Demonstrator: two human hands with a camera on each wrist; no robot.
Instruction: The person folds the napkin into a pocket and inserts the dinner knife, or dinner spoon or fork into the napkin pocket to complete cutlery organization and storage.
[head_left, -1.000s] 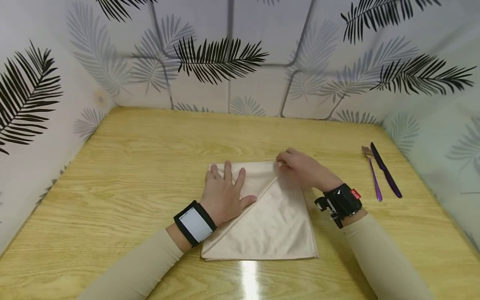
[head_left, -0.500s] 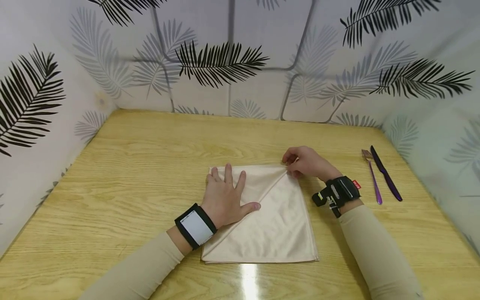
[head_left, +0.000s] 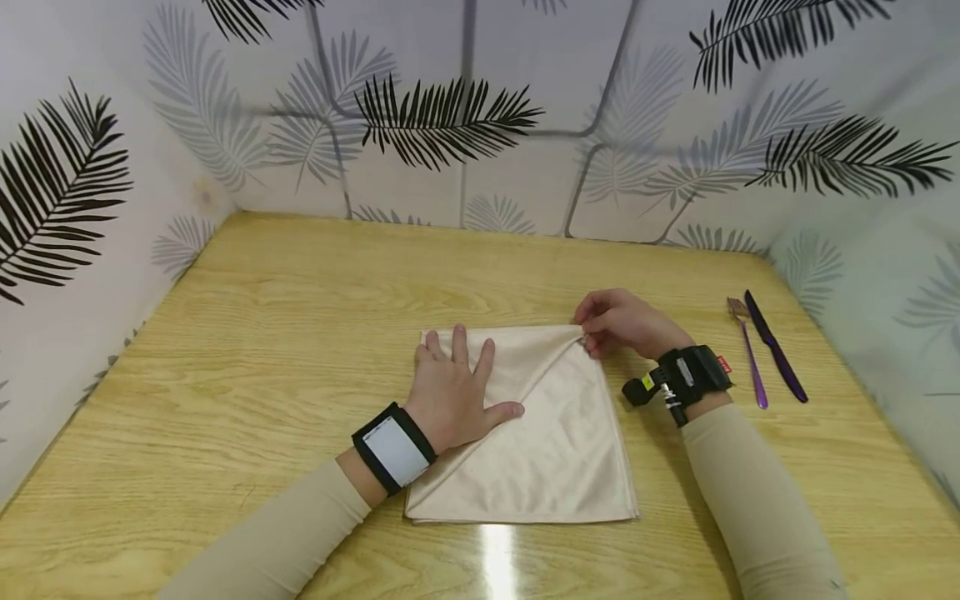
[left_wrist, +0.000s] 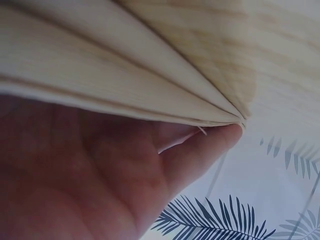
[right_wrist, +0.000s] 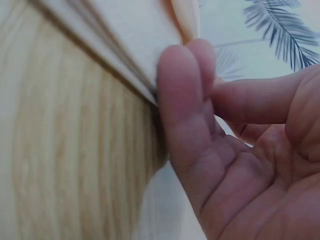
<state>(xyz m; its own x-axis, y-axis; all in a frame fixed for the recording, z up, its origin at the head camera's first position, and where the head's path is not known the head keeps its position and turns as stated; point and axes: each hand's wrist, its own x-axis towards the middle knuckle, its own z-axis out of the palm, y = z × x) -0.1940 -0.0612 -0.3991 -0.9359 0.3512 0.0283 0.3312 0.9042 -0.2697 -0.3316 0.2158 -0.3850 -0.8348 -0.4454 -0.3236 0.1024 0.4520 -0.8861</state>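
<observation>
A pale beige satin napkin lies folded into a square, with a diagonal fold running from its lower left corner to its upper right. My left hand rests flat on its left half, fingers spread and thumb across the diagonal. In the left wrist view, the napkin's layered edges run along that hand. My right hand pinches the napkin at its upper right corner. Up close in the right wrist view, the fingertips of this hand meet at the corner of the layers.
A purple fork and a dark purple knife lie side by side at the right of the wooden table. Leaf-patterned fabric hangs behind the table and along its sides.
My right hand has moved a little to the right, drawing the upper layer's tip out to the upper right corner. My left hand has stayed in place on the napkin.
</observation>
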